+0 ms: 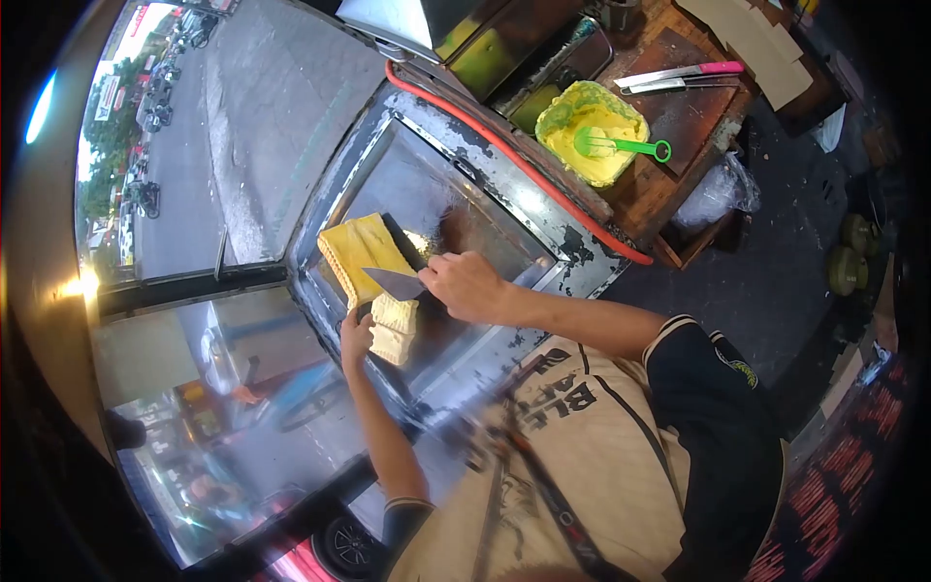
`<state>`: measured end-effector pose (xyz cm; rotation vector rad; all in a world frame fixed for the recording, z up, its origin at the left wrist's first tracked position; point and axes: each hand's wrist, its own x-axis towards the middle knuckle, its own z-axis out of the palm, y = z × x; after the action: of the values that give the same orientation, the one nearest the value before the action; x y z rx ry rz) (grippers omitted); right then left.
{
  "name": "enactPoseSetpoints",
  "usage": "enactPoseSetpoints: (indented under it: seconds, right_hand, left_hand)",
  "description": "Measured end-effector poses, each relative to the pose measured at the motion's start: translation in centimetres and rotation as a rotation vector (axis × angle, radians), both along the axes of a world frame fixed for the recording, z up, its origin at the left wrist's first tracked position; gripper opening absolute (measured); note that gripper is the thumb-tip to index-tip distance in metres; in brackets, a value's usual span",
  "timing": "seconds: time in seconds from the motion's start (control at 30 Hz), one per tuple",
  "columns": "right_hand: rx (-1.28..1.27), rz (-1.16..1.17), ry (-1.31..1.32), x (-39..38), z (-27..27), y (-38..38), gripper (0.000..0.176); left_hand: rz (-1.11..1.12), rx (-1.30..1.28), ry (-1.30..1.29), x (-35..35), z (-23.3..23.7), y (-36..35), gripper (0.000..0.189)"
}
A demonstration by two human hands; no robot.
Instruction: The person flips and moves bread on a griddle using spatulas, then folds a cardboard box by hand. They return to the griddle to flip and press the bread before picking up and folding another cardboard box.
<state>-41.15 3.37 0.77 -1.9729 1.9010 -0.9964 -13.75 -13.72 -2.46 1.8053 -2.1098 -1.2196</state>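
Note:
My right hand (465, 286) is closed around the handle end of a scraper with a triangular metal blade (393, 282). The blade lies over the right side of a large yellow slab of bread (357, 247), which rests on a flat metal griddle (465, 213). At the slab's lower corner, my left hand (356, 338) has its fingers against the bread's edge, seemingly gripping it. Two smaller pale bread pieces sit just right of that hand, an upper one (395, 312) and a lower one (390, 344).
A red hose (514, 160) runs along the griddle's far side. Beyond it, a tub of yellow spread (558, 121) holds a green spatula (621, 145). A pink-handled knife (684, 75) lies on a wooden board (679, 126). A glass panel (252, 378) stands at left.

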Motion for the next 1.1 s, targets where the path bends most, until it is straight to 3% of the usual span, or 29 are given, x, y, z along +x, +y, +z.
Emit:
enactPoseSetpoints:
  seconds: [0.13,0.37,0.47,0.57,0.67,0.77,0.83,0.97,1.1]
  right_hand:
    - [0.095,-0.030,-0.055,-1.3,-0.1,1.7,0.023]
    - [0.162,-0.344,0.039,-5.1,-4.9,-1.0,0.021]
    - [-0.023,-0.195,0.083,-4.9,-6.8,-2.3,0.017]
    - [0.034,-0.135,0.003,-4.2,-7.1,-2.4,0.020]
    - [0.012,-0.179,-0.229,-3.8,-8.3,-1.8,0.027]
    - [0.289,-0.195,-0.204,-5.2,-8.7,-0.9,0.034]
    - [0.494,-0.200,-0.145,-6.8,-6.4,1.4,0.032]
    - [0.414,-0.281,-0.003,-8.8,-3.6,8.0,0.032]
    - [0.542,-0.370,-0.010,-8.9,1.5,10.0,0.033]
  left_hand:
    - [0.043,0.079,0.022,1.0,-0.6,0.7,0.023]
    - [-0.081,-0.159,-0.029,-1.8,-2.2,3.9,0.032]
    - [-0.159,-0.340,-0.018,-4.5,-1.9,6.2,0.029]
    - [-0.235,-0.426,-0.206,-8.5,1.7,9.1,0.028]
    - [-0.266,-0.522,-0.313,-9.0,2.2,10.2,0.027]
    - [-0.245,-0.527,-0.242,-8.1,3.4,10.2,0.027]
    - [-0.185,-0.488,-0.173,-7.0,4.0,10.3,0.028]
    - [-0.011,-0.395,0.005,-3.9,4.1,10.8,0.028]
    - [0.167,-0.241,0.132,-0.4,3.4,10.9,0.030]
